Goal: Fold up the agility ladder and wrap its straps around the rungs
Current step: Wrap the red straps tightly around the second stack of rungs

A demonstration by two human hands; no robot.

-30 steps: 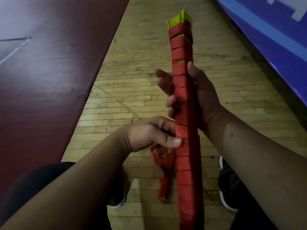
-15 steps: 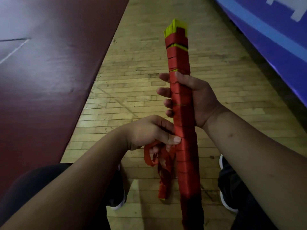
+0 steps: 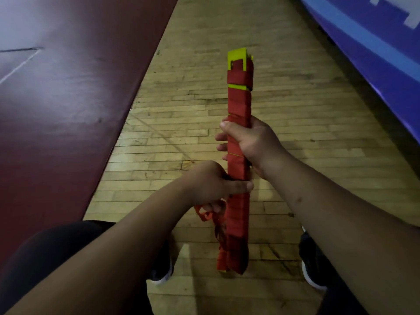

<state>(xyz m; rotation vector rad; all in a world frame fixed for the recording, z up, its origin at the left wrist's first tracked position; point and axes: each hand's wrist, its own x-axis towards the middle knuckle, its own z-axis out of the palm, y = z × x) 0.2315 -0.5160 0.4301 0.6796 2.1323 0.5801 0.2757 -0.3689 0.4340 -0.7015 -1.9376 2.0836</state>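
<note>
- Head camera looks down at two bare hands working on a folded agility ladder (image 3: 239, 105), a long, slim bundle wrapped in red.
- Right hand (image 3: 254, 144) has its grip closed round the middle of the bundle, with fingers and thumb curled about it.
- Left hand (image 3: 208, 185), just below, presses its thumb flat across the front of the bundle. Its curled fingers pinch the loose strap (image 3: 205, 215), which dangles beside the lower half.
- The bundle is held over the wooden floor (image 3: 181, 110), between the person's shoes (image 3: 163, 272). Whether its lower end touches the floor cannot be told.
- Its long axis runs straight away from the person, nearly upright in the picture. Yellow rungs (image 3: 237, 56) poke out at the far end, and the strap tail hangs at the near end.
- It looks light. The stacked rungs probably make a stiff core, while the strap is soft and likely to slacken. Holding the middle and pinning the last turn seems wise.
- A maroon mat (image 3: 68, 110) lies to the left and blue padding (image 3: 375, 53) to the right.
</note>
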